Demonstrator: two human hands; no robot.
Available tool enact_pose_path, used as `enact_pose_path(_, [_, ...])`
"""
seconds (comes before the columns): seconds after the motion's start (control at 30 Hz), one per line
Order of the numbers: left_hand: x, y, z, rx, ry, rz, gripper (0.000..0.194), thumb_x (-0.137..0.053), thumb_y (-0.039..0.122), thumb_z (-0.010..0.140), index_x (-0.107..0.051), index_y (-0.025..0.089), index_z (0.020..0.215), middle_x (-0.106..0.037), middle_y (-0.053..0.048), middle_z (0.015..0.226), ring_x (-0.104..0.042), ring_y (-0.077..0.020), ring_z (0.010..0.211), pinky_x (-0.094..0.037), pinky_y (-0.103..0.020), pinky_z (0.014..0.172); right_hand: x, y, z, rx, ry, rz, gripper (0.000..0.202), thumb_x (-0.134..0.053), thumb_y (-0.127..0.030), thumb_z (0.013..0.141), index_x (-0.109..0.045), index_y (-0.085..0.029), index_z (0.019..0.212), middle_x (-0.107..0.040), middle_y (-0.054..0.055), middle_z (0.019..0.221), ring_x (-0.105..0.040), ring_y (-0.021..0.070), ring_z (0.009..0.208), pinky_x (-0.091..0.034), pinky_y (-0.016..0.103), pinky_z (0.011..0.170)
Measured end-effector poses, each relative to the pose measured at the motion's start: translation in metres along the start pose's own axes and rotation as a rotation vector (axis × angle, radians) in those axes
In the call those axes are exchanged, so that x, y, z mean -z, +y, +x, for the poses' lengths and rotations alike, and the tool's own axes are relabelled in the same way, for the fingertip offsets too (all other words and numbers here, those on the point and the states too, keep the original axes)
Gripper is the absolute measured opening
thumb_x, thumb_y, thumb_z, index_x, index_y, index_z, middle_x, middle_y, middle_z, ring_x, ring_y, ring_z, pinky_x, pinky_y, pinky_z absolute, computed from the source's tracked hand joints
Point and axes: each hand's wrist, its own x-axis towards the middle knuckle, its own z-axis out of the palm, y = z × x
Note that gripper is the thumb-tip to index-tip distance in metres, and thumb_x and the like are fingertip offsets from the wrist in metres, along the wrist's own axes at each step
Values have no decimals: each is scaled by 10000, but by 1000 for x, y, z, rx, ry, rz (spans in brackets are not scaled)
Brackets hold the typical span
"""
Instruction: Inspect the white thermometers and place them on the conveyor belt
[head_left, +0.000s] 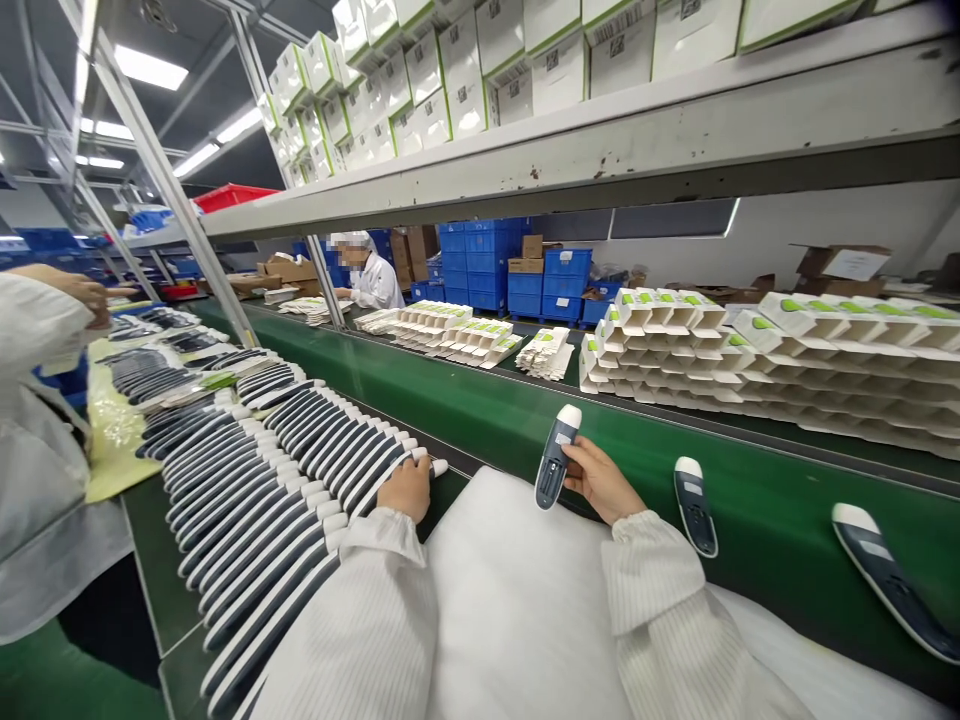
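My right hand (600, 478) pinches a dark blue and white handheld device (553, 465) by its side, above the green conveyor belt (480, 418). The device is tilted upright, white tip up, and an open slot shows in its lower half. At the near end of a row of similar devices (337, 440), my left hand (406, 488) has its fingers closed around the last one, whose white tip (439, 467) sticks out. Two more devices lie face-on upon the belt to the right, one nearer (696, 505) and one farther along (889, 570).
White foam sheeting (517, 600) lies in front of me. Open white cartons (675, 345) are stacked beyond the belt, under a shelf (600, 150) loaded with boxes. A co-worker's sleeve (37, 330) is close on the left; another person (375, 275) sits farther back.
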Motion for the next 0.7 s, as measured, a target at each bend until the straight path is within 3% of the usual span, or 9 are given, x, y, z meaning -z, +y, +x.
enact_pose_path(0.2, [0, 1, 6, -108, -27, -112, 415, -404, 266, 883, -445, 235, 1295, -585, -115, 1223, -567, -238, 1084, -424, -315, 892, 21, 21, 17, 35, 199, -183, 227, -573, -386, 778, -541, -254, 960, -644, -1, 797, -612, 139, 679, -466, 210, 493])
enact_pose_path(0.3, [-1, 5, 3, -43, -10, -113, 419, -373, 239, 881, -440, 257, 1293, -555, -135, 1221, -540, -277, 1100, -429, -380, 872, 31, 32, 25, 45, 310, -330, 417, -538, -411, 791, -452, -250, 1167, -643, 12, 833, -607, 156, 633, -475, 240, 479])
enact_pose_path(0.43, [-2, 10, -4, 44, -2, -160, 533, -507, 148, 760, -431, 230, 1281, -485, -172, 1268, -418, -357, 1208, -419, -481, 865, 44, 38, 31, 33, 386, -551, 545, -483, -431, 811, -368, -212, 1296, -657, 72, 969, -620, 181, 618, -505, 297, 546])
enact_pose_path(0.6, [-4, 14, -7, 85, 16, -429, 533, -488, 53, 729, -441, 116, 1256, -443, -243, 1306, -324, -393, 1286, -338, -541, 953, 56, 35, 35, 15, 446, -822, 487, -413, -407, 846, -442, -164, 1267, -637, 141, 1095, -640, 266, 893, -483, 377, 788])
enact_pose_path(0.7, [-1, 20, -7, 54, 3, -709, 498, -478, 138, 795, -405, 149, 1287, -458, -201, 1326, -373, -340, 1277, -407, -435, 924, 64, 34, 37, 14, 466, -959, 401, -414, -354, 846, -554, -127, 1145, -624, 180, 1113, -544, 310, 1115, -420, 405, 916])
